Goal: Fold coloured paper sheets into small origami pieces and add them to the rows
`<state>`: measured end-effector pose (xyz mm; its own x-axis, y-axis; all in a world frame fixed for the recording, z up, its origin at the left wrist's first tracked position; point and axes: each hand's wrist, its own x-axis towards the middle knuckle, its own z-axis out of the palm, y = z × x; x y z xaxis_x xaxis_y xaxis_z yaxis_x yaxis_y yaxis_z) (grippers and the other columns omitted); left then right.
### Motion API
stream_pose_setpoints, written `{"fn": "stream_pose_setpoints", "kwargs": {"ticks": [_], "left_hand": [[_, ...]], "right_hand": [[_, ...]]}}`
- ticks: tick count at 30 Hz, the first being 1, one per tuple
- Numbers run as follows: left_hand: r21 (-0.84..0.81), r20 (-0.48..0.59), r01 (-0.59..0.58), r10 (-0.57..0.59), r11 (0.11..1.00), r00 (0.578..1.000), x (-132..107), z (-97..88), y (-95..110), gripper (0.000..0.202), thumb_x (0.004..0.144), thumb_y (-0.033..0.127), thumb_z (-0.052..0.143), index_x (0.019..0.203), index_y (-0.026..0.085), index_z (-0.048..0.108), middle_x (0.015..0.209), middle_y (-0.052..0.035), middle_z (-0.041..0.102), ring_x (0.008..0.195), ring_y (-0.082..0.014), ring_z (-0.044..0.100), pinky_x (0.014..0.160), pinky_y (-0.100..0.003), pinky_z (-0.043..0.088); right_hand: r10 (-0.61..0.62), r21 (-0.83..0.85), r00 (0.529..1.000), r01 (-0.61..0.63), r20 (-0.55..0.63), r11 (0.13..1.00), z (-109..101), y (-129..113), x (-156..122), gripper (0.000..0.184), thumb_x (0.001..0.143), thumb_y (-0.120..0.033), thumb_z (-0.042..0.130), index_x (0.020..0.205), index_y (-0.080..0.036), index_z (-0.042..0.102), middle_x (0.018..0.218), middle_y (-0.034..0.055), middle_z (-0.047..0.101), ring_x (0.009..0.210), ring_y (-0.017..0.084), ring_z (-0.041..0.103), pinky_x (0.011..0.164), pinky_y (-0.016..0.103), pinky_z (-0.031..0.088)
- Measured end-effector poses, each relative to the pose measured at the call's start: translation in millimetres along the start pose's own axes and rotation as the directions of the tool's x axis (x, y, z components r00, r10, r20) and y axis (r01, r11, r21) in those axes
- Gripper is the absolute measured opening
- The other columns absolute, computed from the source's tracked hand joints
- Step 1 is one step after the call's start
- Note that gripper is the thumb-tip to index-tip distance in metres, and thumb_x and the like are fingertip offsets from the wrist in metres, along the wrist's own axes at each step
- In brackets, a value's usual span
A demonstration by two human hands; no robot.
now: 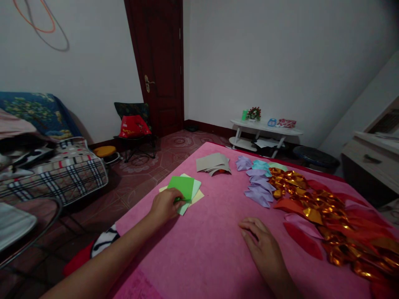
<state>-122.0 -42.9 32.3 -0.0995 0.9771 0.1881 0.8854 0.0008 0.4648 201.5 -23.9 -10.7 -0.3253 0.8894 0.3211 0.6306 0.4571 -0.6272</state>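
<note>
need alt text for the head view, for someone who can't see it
A person's left hand grips the top green sheet of a small paper stack on a pink table, while the right hand lies flat on the cloth. Grey sheets, purple folded pieces and gold and red foil pieces lie further back and right.

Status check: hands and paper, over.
Left hand pinching top green sheet of the stack. Right hand flat on pink table, empty. Nothing between them.
</note>
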Motion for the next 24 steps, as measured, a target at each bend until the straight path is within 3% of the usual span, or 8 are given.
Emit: {"fn": "stream_pose_setpoints", "kwargs": {"ticks": [3, 6, 9, 11, 14, 17, 21, 24], "left_hand": [[-0.164, -0.028, 0.056, -0.061, 0.985, 0.998, 8.9, 0.6, -20.4, 0.017, 0.075, 0.03, 0.062, 0.077, 0.016, 0.071, 0.074, -0.0054, 0.068, 0.07, -0.0199, 0.058, 0.063, -0.027, 0.038], [-0.205, -0.056, 0.076, -0.089, 0.976, 0.994, 14.0, -0.8, -29.0, 0.025, 0.079, 0.033, 0.056, 0.07, 0.013, 0.068, 0.06, -0.0034, 0.062, 0.056, -0.0167, 0.053, 0.053, -0.026, 0.034], [-0.218, -0.09, 0.022, -0.043, 0.976, 0.995, 7.4, -3.2, -6.1, 0.028, 0.082, 0.036, 0.054, 0.071, 0.014, 0.068, 0.065, -0.0035, 0.063, 0.061, -0.0172, 0.054, 0.056, -0.026, 0.035], [-0.228, -0.043, -0.104, 0.097, 0.968, 0.994, -5.0, -0.7, 25.9, 0.024, 0.081, 0.038, 0.058, 0.074, 0.019, 0.07, 0.073, -0.0035, 0.067, 0.069, -0.0173, 0.057, 0.064, -0.027, 0.039], [-0.144, 0.064, -0.464, 0.476, 0.874, 0.877, -28.1, 14.9, 78.2, 0.027, 0.089, 0.033, 0.047, 0.08, 0.019, 0.068, 0.073, -0.0054, 0.066, 0.068, -0.0161, 0.058, 0.063, -0.027, 0.039], [-0.098, 0.114, -0.63, 0.637, 0.771, 0.762, -43.2, 37.7, 111.5, 0.027, 0.09, 0.035, 0.045, 0.082, 0.018, 0.065, 0.073, -0.0064, 0.064, 0.065, -0.0162, 0.058, 0.061, -0.028, 0.039], [-0.143, 0.168, -0.675, 0.69, 0.724, 0.705, -43.1, 48.3, 116.8, 0.038, 0.088, 0.051, 0.044, 0.09, 0.019, 0.066, 0.075, -0.0072, 0.064, 0.067, -0.0175, 0.059, 0.064, -0.028, 0.042], [-0.137, 0.187, -0.657, 0.67, 0.742, 0.718, -34.9, 34.5, 96.5, 0.048, 0.081, 0.061, 0.049, 0.104, 0.022, 0.064, 0.094, -0.0099, 0.065, 0.087, -0.0225, 0.06, 0.083, -0.033, 0.042]], "right_hand": [[-0.004, 0.005, 1.0, 0.004, -0.007, 1.0, -0.7, 0.0, 0.2, 0.022, 0.084, -0.024, 0.046, 0.089, -0.021, 0.067, 0.098, 0.0077, 0.062, 0.096, 0.022, 0.059, 0.086, 0.036, 0.049], [-0.009, 0.004, 1.0, 0.009, -0.007, 1.0, -1.1, 0.7, 0.2, 0.022, 0.084, -0.024, 0.046, 0.089, -0.022, 0.067, 0.097, 0.008, 0.063, 0.095, 0.022, 0.059, 0.085, 0.037, 0.05], [-0.02, -0.001, 0.999, 0.02, -0.035, 1.0, 0.1, -1.2, -0.6, 0.022, 0.084, -0.025, 0.047, 0.092, -0.021, 0.067, 0.099, 0.009, 0.062, 0.096, 0.023, 0.06, 0.085, 0.037, 0.051], [-0.049, -0.027, 0.993, 0.046, -0.107, 0.999, 1.2, -5.4, -2.3, 0.028, 0.081, -0.026, 0.052, 0.106, -0.02, 0.063, 0.109, 0.0107, 0.059, 0.104, 0.025, 0.057, 0.091, 0.04, 0.049], [-0.176, -0.076, 0.972, 0.166, -0.158, 0.983, 0.5, -12.7, -6.3, 0.047, 0.077, -0.023, 0.058, 0.123, -0.021, 0.056, 0.127, 0.0117, 0.051, 0.116, 0.027, 0.051, 0.096, 0.043, 0.045], [-0.347, -0.085, 0.934, 0.34, -0.085, 0.936, -6.4, -13.1, -9.9, 0.036, 0.077, -0.015, 0.053, 0.107, -0.027, 0.068, 0.117, 0.0085, 0.061, 0.103, 0.024, 0.058, 0.083, 0.038, 0.051], [-0.365, -0.02, 0.931, 0.365, 0.008, 0.931, -20.8, 0.9, -9.8, 0.034, 0.072, -0.013, 0.048, 0.093, -0.026, 0.072, 0.087, 0.0058, 0.07, 0.083, 0.023, 0.063, 0.071, 0.035, 0.053], [-0.241, -0.011, 0.969, 0.242, 0.058, 0.97, -26.9, 10.3, -6.6, 0.033, 0.07, -0.012, 0.049, 0.089, -0.026, 0.072, 0.09, 0.0045, 0.07, 0.087, 0.023, 0.063, 0.076, 0.034, 0.053]]}}
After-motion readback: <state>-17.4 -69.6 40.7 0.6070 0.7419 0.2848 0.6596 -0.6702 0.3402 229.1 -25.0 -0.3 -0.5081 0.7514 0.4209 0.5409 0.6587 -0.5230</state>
